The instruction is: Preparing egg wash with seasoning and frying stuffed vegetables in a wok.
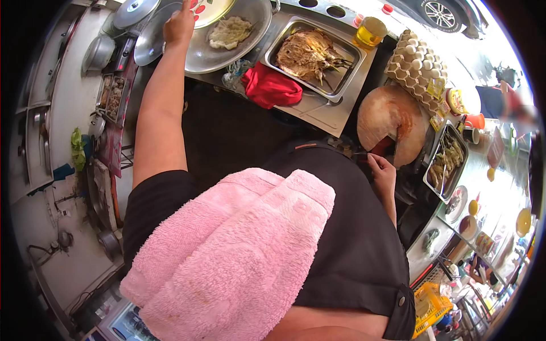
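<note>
My left hand (178, 26) grips the rim of a plate with a red fruit pattern (213, 12), above the left part of a wide metal wok (204, 59). A pale, egg-coated piece of food (230, 33) lies in the wok. Right of it, a steel tray (273, 59) holds a pile of browned egg-coated eggplants with stems (307, 55). A red cloth (273, 87) lies against the tray's near side. My right hand (381, 166) is low beside a round wooden board (384, 111), its fingertips pinched together; whether they hold something thin is unclear.
Egg cartons with eggs (416, 59) stand beyond the round board. A container of yellow oil (370, 32) is behind the steel tray. Another tray of eggplants (445, 162) sits at right. A pink towel (239, 247) hangs over my front. Pots (99, 52) stand at left.
</note>
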### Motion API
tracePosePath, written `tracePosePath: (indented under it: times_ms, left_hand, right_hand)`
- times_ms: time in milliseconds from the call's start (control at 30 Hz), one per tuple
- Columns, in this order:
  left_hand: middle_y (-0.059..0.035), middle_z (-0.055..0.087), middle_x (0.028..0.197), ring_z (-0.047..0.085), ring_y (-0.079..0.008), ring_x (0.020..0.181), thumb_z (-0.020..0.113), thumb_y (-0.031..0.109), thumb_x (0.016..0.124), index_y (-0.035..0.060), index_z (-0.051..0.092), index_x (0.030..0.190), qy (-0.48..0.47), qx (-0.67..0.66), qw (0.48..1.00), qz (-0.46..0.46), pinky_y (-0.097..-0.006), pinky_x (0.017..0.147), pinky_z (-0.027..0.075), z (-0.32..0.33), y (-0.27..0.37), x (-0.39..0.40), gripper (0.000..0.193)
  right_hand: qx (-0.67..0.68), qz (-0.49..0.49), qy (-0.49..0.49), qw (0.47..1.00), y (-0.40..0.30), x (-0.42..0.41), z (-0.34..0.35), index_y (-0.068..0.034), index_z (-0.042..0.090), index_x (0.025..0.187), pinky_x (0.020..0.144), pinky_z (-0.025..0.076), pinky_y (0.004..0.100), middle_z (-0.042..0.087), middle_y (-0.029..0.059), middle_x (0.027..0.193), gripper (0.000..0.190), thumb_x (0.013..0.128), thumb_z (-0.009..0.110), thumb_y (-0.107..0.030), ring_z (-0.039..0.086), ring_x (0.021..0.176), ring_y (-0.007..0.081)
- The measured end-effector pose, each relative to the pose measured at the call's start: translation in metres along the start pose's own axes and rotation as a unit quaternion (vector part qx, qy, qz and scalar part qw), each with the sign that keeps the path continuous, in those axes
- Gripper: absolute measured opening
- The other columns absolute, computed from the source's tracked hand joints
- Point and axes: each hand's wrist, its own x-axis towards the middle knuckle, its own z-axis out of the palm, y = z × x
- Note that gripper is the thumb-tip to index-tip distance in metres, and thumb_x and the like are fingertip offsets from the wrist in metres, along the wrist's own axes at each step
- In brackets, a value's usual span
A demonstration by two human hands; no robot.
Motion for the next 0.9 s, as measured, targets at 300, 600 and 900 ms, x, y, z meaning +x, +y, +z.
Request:
tracePosePath:
  times_ms: [300,600,900]
  left_hand:
    - [-0.0182,0.072,0.086,0.073,-0.0426,0.077,0.057,0.025,0.098,0.0281,0.048,0.138,-0.014,-0.026,0.997,0.068,-0.0544,0.065,0.059,0.043,-0.006,-0.002,0.041]
    - [-0.0171,0.072,0.087,0.073,-0.0414,0.077,0.059,0.023,0.098,0.0287,0.05,0.138,-0.073,-0.047,0.993,0.078,-0.0546,0.065,0.058,0.068,-0.006,-0.009,0.041]
    - [-0.0194,0.074,0.094,0.074,-0.0405,0.086,0.055,0.023,0.1,0.0284,0.047,0.143,-0.147,-0.076,0.984,0.065,-0.0546,0.073,0.059,0.086,0.025,-0.025,0.044]
  right_hand:
    - [-0.001,0.008,-0.017,1.0,-0.027,0.006,0.061,0.004,0.076,0.113,0.082,0.05,0.0245,0.076,0.0027,0.094,0.032,0.096,0.075,-0.023,0.064,0.087,0.0076]
    - [0.022,0.029,0.007,0.999,-0.034,0.006,0.079,0.004,0.076,0.113,0.084,0.05,0.0243,0.075,0.0016,0.095,0.032,0.096,0.076,-0.024,0.064,0.088,0.0072]
    - [0.032,0.032,0.029,0.999,-0.036,-0.012,0.087,0.003,0.076,0.112,0.082,0.05,0.0238,0.074,0.001,0.095,0.03,0.096,0.076,-0.022,0.063,0.088,0.0064]
